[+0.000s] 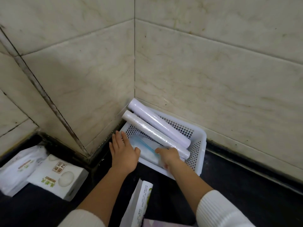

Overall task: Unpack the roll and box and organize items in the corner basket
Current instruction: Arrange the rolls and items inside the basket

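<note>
Left hand (123, 151) spread flat, right hand (167, 155) fingers curled on soft plastic packet (147, 149) in basket (202, 145). Packet likely light, slippery; grip edges. 2 rolls (157, 126) alongside.

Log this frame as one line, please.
stage: arranging basket | left hand: flat on rim | right hand: on clear packet | rolls: two, inside

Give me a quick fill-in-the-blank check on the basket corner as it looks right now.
1. The white basket holds ____ rolls lying side by side.
2. The right hand rests on a flat packet with a ____ strip.
3. The left hand lies on the basket's ____ rim.
4. The tissue box sits on the ____ counter.

Missing words: two; blue; left; black
</note>
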### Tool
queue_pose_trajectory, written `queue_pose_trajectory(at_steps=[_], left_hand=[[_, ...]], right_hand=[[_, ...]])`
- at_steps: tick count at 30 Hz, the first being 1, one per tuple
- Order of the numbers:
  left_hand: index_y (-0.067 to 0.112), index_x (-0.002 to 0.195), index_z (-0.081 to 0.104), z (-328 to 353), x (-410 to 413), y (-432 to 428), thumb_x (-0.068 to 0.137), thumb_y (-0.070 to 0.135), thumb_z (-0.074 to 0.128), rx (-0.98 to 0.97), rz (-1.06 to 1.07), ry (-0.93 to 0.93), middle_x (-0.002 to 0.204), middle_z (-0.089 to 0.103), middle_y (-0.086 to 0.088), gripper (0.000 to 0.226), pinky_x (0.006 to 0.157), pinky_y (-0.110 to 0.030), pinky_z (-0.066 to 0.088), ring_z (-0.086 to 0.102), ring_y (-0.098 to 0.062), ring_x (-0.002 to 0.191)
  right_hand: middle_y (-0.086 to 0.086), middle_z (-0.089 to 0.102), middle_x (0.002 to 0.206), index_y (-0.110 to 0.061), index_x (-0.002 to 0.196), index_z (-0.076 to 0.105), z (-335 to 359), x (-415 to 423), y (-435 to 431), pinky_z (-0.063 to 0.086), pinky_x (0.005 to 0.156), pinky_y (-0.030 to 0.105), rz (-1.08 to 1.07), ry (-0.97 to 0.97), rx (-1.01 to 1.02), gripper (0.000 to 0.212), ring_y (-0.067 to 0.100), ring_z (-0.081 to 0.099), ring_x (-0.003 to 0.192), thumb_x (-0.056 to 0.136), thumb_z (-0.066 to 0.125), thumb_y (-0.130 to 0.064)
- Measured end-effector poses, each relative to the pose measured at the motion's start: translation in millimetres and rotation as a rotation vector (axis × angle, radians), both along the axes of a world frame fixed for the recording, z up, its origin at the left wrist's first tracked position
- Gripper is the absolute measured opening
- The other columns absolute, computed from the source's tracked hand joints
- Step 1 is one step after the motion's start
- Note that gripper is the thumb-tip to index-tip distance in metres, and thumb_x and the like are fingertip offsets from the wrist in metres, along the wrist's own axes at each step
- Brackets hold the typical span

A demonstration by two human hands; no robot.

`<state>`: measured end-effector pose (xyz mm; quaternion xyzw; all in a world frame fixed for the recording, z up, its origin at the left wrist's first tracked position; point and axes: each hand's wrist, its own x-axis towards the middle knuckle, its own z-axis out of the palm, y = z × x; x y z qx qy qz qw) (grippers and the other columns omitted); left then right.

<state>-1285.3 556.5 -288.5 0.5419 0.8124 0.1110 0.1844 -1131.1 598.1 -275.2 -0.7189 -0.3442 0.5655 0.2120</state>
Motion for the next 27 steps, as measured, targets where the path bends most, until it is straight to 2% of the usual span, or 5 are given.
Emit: queue_pose_trajectory(at_steps=[2, 5, 9, 13, 27], left_hand=[[0.002, 0.149, -0.016, 0, 0, 1, 0.095, 0.037, 0.036, 0.008, 0.002, 0.000, 0.159, -0.018, -0.018, 0.083, 0.119, -0.046, -0.011, -0.017, -0.031, 0.147], [0.001, 0.149, -0.015, -1, 0, 1, 0.095, 0.037, 0.037, 0.014, 0.000, 0.001, 0.159, -0.018, -0.019, 0.083, 0.119, -0.046, -0.010, -0.017, -0.032, 0.147], [0.002, 0.149, -0.015, -1, 0, 2, 0.095, 0.037, 0.036, 0.010, 0.005, 0.004, 0.159, -0.018, -0.019, 0.083, 0.118, -0.045, -0.011, -0.017, -0.032, 0.147], [0.001, 0.149, -0.016, -2, -1, 2, 0.095, 0.037, 0.035, 0.008, 0.004, 0.004, 0.159, -0.017, -0.019, 0.082, 0.119, -0.046, -0.010, -0.017, -0.032, 0.147], [0.002, 0.149, -0.018, -3, -4, 3, 0.095, 0.038, 0.035, -0.026, -0.026, -0.001, 0.159, -0.020, -0.019, 0.083, 0.117, -0.047, -0.013, -0.019, -0.032, 0.147]], right_hand=[[0.011, 0.064, 0.110, -0.006, 0.120, 0.059, -6, -7, 3, 0.050, 0.093, 0.037, 0.032, -0.098, 0.010, 0.053, 0.029, 0.061, 0.099, 0.076, 0.071, -0.032], [0.011, 0.062, 0.123, -0.013, 0.121, 0.061, -6, -14, 5, 0.042, 0.104, 0.040, 0.102, -0.309, 0.008, 0.058, 0.030, 0.054, 0.116, 0.073, 0.065, -0.045], [0.007, 0.062, 0.115, -0.023, 0.112, 0.065, 0, -21, 3, 0.043, 0.100, 0.043, 0.092, -0.350, 0.018, 0.049, 0.029, 0.050, 0.117, 0.068, 0.064, -0.044], [-0.003, 0.061, 0.067, -0.021, 0.068, 0.061, 3, -15, 3, 0.042, 0.093, 0.041, 0.140, -0.220, 0.183, 0.018, 0.023, 0.063, 0.083, 0.071, 0.071, -0.035], [0.006, 0.052, 0.064, -0.019, 0.063, 0.051, 61, 40, 25, 0.034, 0.043, 0.020, 0.252, 0.141, 0.329, 0.031, 0.014, 0.044, 0.049, 0.075, 0.078, -0.008]])
